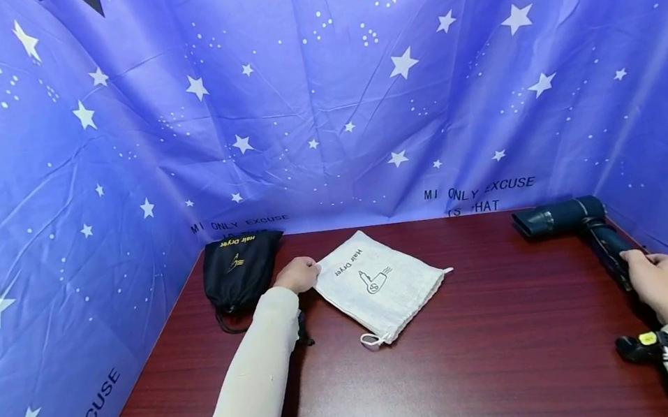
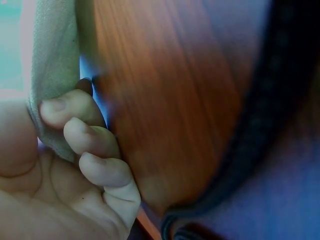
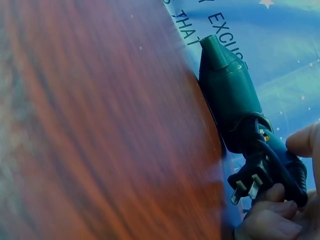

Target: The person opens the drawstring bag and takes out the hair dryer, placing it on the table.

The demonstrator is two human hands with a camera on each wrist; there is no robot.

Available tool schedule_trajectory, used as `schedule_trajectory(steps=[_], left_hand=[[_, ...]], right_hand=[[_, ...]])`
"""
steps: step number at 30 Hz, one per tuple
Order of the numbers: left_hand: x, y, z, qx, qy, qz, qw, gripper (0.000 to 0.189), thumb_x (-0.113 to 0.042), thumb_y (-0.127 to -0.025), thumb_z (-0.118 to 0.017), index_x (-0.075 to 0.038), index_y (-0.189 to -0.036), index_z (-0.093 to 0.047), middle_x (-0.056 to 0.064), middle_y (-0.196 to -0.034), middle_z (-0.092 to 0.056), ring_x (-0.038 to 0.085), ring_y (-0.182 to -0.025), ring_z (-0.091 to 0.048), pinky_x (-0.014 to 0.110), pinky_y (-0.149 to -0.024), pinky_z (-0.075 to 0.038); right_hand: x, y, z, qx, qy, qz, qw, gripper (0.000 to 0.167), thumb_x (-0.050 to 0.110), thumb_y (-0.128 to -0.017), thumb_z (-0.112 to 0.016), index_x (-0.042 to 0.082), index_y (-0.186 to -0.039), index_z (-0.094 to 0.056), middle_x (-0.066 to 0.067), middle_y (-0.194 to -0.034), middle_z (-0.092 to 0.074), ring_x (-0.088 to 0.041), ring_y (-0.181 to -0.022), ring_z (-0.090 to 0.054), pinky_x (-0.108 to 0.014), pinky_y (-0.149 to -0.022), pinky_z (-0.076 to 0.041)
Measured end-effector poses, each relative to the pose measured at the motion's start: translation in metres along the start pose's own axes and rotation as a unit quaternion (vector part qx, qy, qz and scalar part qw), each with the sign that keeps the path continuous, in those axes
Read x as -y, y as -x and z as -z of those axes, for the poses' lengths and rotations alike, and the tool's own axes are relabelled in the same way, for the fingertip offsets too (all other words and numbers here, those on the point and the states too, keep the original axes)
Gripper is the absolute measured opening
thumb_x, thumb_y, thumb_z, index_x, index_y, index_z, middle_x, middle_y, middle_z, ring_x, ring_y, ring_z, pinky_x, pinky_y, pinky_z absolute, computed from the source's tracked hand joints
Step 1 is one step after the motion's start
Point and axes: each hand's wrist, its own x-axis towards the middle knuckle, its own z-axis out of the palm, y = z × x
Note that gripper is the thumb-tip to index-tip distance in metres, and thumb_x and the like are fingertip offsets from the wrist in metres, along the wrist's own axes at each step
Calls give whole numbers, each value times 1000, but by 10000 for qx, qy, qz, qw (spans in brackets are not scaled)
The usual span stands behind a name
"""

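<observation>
A white drawstring bag (image 1: 382,286) printed "Hair Dryer" lies on the table, and my left hand (image 1: 297,274) pinches its left corner. In the left wrist view the pale cloth (image 2: 55,60) is caught between thumb and curled fingers (image 2: 80,107). At the far right my right hand (image 1: 665,283) grips the handle of a dark green hair dryer (image 1: 563,215), whose nozzle points left. The right wrist view shows its cord and two-pin plug (image 3: 247,185) bundled against the handle, beside my fingers.
A black drawstring bag (image 1: 241,270), also printed "Hair Dryer", lies left of my left hand, its cord trailing on the table. The dark red wooden table (image 1: 488,371) ends at a blue star-patterned curtain (image 1: 319,97) behind and on both sides.
</observation>
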Motion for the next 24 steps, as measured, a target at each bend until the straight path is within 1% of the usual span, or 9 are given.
schedule_trajectory(steps=[3, 5, 7, 10, 12, 14, 19, 22, 24], left_hand=[[1, 0, 0, -19, 17, -12, 10000, 28, -28, -108, -52, -12, -93, -69, 2, -74, -50, 19, -73, -51, 31, -67, -38], [1, 0, 0, -23, 30, -22, 10000, 29, -28, -108, -51, -11, -92, -68, 2, -74, -50, 20, -72, -51, 31, -67, -38], [1, 0, 1, -23, 27, -29, 10000, 29, -28, -108, -51, -11, -92, -68, 2, -74, -50, 19, -72, -51, 31, -67, -38], [1, 0, 1, 2, 19, -31, 10000, 29, -28, -108, -51, -11, -93, -69, 2, -74, -51, 19, -73, -51, 30, -68, -38], [0, 1, 1, 10, 46, -27, 10000, 28, -28, -108, -52, -11, -94, -69, 2, -74, -51, 19, -73, -51, 30, -68, -38], [0, 2, 2, 11, 101, -20, 9999, 28, -28, -108, -52, -10, -94, -69, 2, -74, -52, 19, -72, -51, 30, -67, -39], [-1, 4, 3, -20, 258, 69, 9996, 26, -27, -107, -53, -10, -93, -67, 2, -72, -54, 19, -68, -52, 30, -63, -40], [-1, 5, 2, -28, 435, 158, 9989, 24, -28, -107, -54, -10, -96, -66, 2, -72, -55, 18, -66, -53, 29, -61, -42], [-1, 6, 2, -55, 545, 180, 9983, 24, -29, -106, -55, -10, -98, -66, 3, -72, -57, 18, -65, -54, 29, -60, -43]], right_hand=[[3, 1, 0, -35, -40, -169, 9998, 69, 54, -102, -36, -6, -129, -59, -17, -89, -64, -25, -71, -55, -38, -55, -45], [4, 3, 1, -69, 5, -198, 9998, 69, 52, -101, -36, -6, -131, -59, -19, -92, -63, -28, -77, -55, -38, -58, -43], [4, 4, 1, -101, 55, -193, 9997, 68, 50, -101, -37, -7, -130, -59, -23, -96, -62, -33, -85, -52, -38, -61, -41], [4, 7, 1, -104, 87, -124, 9998, 67, 47, -101, -38, -11, -128, -58, -32, -105, -59, -42, -97, -47, -40, -67, -37], [3, 8, 1, -102, 131, -49, 9999, 68, 47, -101, -38, -12, -129, -56, -36, -111, -56, -46, -102, -45, -42, -70, -35], [3, 7, 1, -97, 198, 81, 9997, 71, 47, -101, -38, -14, -131, -54, -40, -117, -53, -50, -105, -43, -44, -73, -33], [5, 7, 0, -49, 443, 293, 9986, 74, 48, -101, -38, -17, -135, -50, -45, -127, -49, -56, -109, -41, -53, -79, -32], [8, 10, 0, -82, 568, 103, 9983, 76, 48, -100, -37, -16, -140, -47, -45, -133, -46, -59, -114, -41, -58, -84, -34], [11, 14, 0, -131, 658, -125, 9977, 77, 50, -99, -37, -12, -144, -45, -44, -136, -44, -59, -115, -43, -59, -83, -37]])
